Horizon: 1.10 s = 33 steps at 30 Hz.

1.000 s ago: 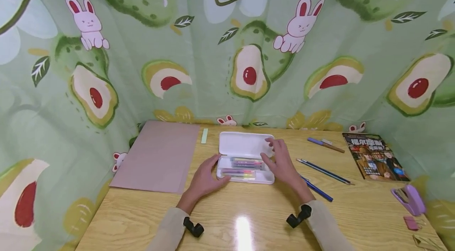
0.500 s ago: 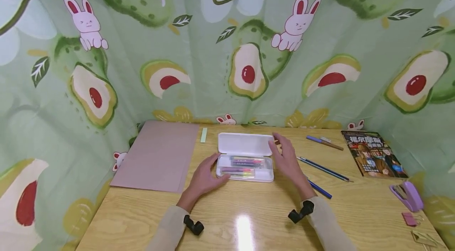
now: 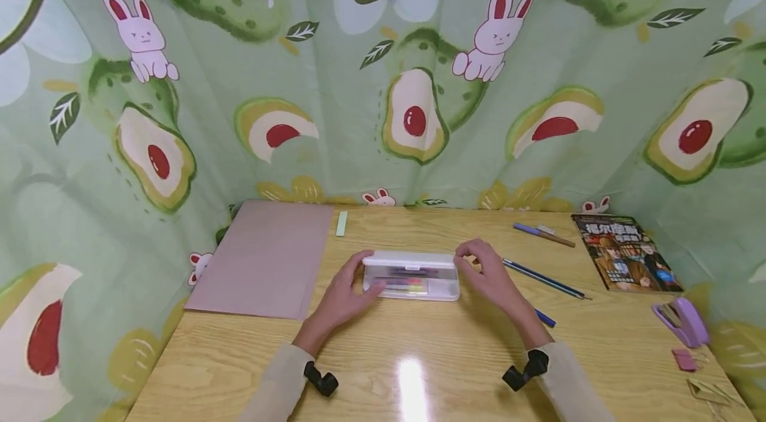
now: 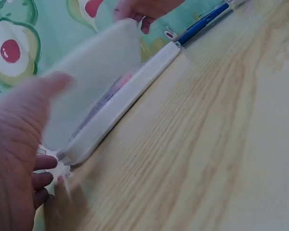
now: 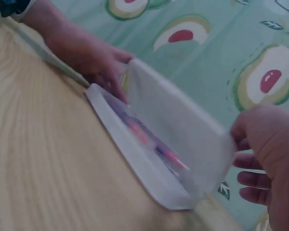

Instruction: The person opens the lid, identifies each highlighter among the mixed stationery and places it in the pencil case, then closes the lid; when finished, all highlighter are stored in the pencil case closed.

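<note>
A white pencil case (image 3: pixel 445 290) stands on the table between the two hands, its lid (image 3: pixel 413 258) tilted partway up over the tray. Bundles of coloured pens (image 3: pixel 407 286) lie inside, partly hidden by the lid. My right hand (image 3: pixel 487 276) pinches the lid's right corner with thumb and forefinger; its other fingers (image 5: pixel 254 179) are bent beside it. At the case's left end is my left hand (image 3: pixel 344 292), its thumb (image 4: pixel 55 85) stretched out in front of the lid and its fingers (image 4: pixel 44 178) loosely bent by the case's end. A fingertip appears to touch the lid's left corner.
Two pencils (image 3: pixel 544 278) and a blue pen (image 3: pixel 545 318) lie right of the case. Farther right are a blue-and-brown pen (image 3: pixel 543 234), a book (image 3: pixel 625 252), a purple stapler (image 3: pixel 684 322) and clips (image 3: pixel 685 360). Mauve sheets (image 3: pixel 260 259) and a pale green strip (image 3: pixel 342 223) lie left.
The lid has swung up from lying back to tilting over the tray. My right hand has moved to the lid's right corner and taken hold; the left hand's fingers have shifted up slightly.
</note>
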Each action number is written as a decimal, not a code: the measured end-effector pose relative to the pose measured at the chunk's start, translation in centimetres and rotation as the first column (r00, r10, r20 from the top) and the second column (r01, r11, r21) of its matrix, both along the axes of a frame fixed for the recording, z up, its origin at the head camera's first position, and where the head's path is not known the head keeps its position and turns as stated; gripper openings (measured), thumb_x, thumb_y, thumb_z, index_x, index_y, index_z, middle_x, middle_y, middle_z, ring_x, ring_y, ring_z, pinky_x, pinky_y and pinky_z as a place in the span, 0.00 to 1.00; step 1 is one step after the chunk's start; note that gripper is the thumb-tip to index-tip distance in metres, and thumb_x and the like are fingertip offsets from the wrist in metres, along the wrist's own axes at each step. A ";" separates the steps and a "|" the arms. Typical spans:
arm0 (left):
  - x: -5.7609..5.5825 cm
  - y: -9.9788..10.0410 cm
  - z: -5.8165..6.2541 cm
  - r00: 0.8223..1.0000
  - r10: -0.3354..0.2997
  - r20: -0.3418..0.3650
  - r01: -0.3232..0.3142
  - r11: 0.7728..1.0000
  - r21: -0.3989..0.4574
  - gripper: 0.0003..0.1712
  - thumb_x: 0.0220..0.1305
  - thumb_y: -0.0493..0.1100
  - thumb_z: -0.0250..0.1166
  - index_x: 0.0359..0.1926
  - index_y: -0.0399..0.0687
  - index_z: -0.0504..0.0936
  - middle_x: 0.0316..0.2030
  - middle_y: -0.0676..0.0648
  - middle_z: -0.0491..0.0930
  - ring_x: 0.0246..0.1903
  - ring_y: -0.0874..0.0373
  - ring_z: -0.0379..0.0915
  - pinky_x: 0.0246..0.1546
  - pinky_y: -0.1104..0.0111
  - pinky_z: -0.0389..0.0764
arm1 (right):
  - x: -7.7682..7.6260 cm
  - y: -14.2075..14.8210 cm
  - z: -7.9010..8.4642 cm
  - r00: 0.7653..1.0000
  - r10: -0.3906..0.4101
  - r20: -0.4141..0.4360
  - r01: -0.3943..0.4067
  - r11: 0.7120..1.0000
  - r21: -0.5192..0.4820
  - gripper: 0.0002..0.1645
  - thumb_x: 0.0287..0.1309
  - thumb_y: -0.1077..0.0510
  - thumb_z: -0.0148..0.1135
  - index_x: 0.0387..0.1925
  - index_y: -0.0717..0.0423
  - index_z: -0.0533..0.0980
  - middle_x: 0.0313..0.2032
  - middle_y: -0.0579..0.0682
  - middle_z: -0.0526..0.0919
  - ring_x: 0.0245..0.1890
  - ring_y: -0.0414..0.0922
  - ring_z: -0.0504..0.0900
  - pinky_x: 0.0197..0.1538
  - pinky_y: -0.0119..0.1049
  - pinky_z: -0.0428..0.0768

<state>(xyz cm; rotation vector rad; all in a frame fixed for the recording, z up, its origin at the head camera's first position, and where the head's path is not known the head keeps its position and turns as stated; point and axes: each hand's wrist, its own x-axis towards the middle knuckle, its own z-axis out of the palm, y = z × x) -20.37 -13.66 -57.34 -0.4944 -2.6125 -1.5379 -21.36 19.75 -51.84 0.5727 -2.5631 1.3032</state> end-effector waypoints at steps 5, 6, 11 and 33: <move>0.2 0.2 0.6 0.998 0.004 -0.063 -0.002 1.000 0.031 0.19 0.78 0.55 0.60 0.60 0.52 0.82 0.73 0.36 0.68 0.75 0.38 0.60 0.71 0.36 0.62 | 1.3 0.4 -0.9 0.995 0.051 0.086 -0.060 0.993 0.104 0.10 0.74 0.55 0.63 0.48 0.58 0.79 0.56 0.61 0.77 0.56 0.58 0.76 0.56 0.57 0.76; 0.2 0.3 0.7 0.998 0.008 -0.068 -0.006 0.999 0.036 0.18 0.78 0.54 0.60 0.58 0.51 0.83 0.73 0.36 0.68 0.74 0.38 0.60 0.71 0.37 0.62 | 1.5 0.5 -1.1 0.993 0.045 0.106 -0.058 0.990 0.125 0.16 0.75 0.53 0.62 0.54 0.60 0.78 0.58 0.63 0.76 0.58 0.60 0.76 0.59 0.59 0.76; 0.0 0.7 0.9 0.999 0.021 -0.043 -0.020 0.999 0.036 0.26 0.76 0.52 0.65 0.65 0.42 0.76 0.68 0.36 0.72 0.67 0.40 0.71 0.66 0.44 0.73 | 1.8 0.6 -1.2 0.982 -0.017 0.186 -0.028 0.971 0.236 0.42 0.77 0.43 0.58 0.75 0.70 0.63 0.69 0.70 0.72 0.68 0.67 0.71 0.69 0.65 0.69; 1.0 1.0 -0.8 0.999 0.036 0.015 -0.034 0.997 -0.070 0.42 0.70 0.56 0.70 0.75 0.38 0.69 0.72 0.37 0.70 0.73 0.42 0.66 0.71 0.50 0.69 | 3.2 0.6 -2.4 0.984 -0.060 0.168 -0.006 0.931 0.366 0.41 0.73 0.47 0.64 0.73 0.72 0.65 0.67 0.70 0.73 0.69 0.68 0.71 0.69 0.65 0.68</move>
